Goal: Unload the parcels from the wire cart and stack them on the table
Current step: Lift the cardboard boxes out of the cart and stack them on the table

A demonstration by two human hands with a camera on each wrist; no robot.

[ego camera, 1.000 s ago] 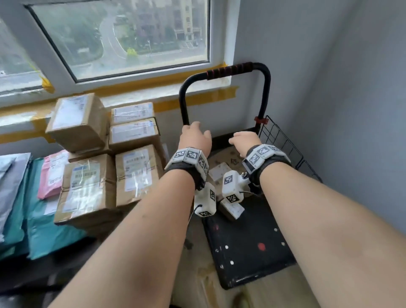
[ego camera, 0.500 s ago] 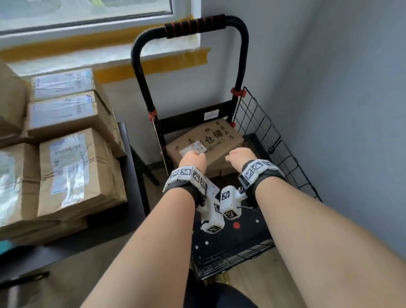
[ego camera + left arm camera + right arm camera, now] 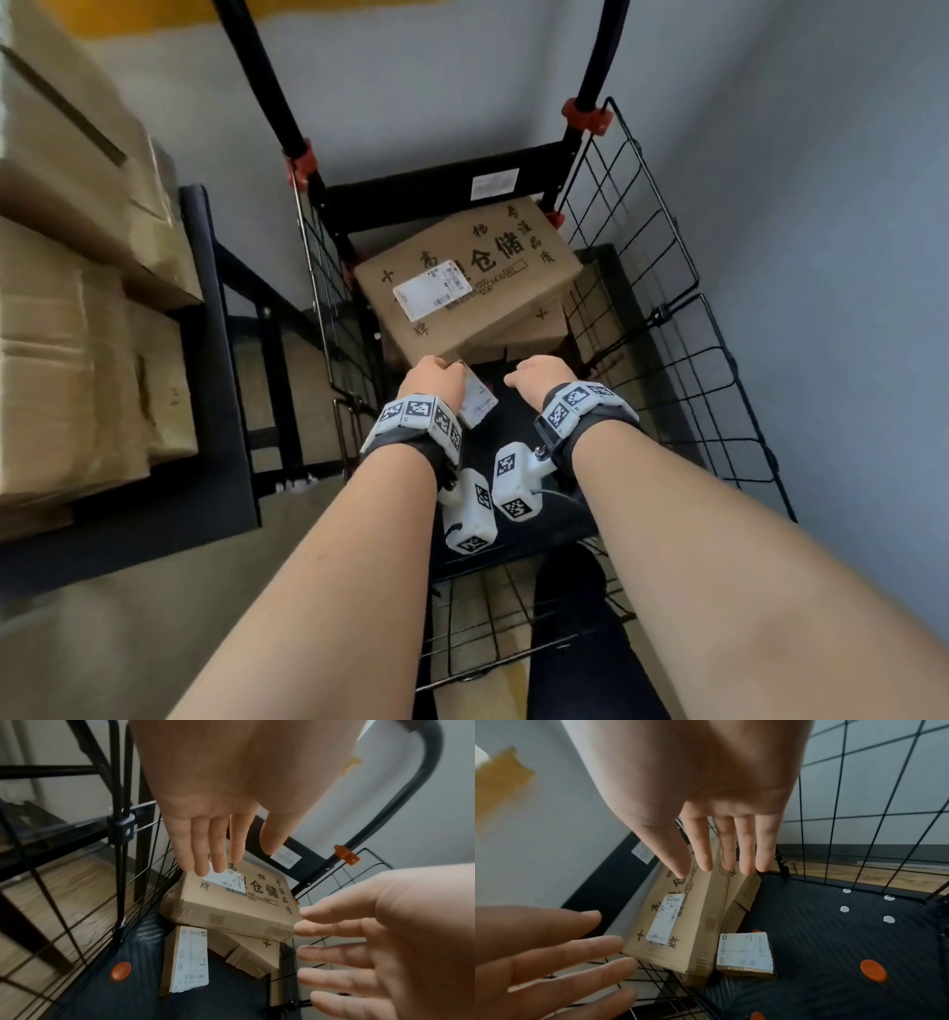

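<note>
A large cardboard box (image 3: 462, 277) with black characters and a white label lies tilted at the back of the wire cart (image 3: 667, 360), resting on a second cardboard box (image 3: 534, 329). A small parcel (image 3: 477, 406) with a white label stands in front of them on the cart's black floor. My left hand (image 3: 429, 377) and right hand (image 3: 539, 377) hover side by side just above the near edge of the large box (image 3: 239, 902). The fingers (image 3: 213, 852) of the left hand are straight. The right hand (image 3: 726, 845) has straight fingers too. Neither hand holds anything.
Several cardboard parcels (image 3: 67, 360) are stacked on the dark table (image 3: 205, 360) to the left of the cart. The cart's black handle posts (image 3: 267, 77) rise at the back. Grey walls close in behind and to the right. The wire sides stand left and right of my hands.
Both hands have dropped from the cart handle's height down into the basket, towards the boxes. The head view has tipped down, so the window is out of sight.
</note>
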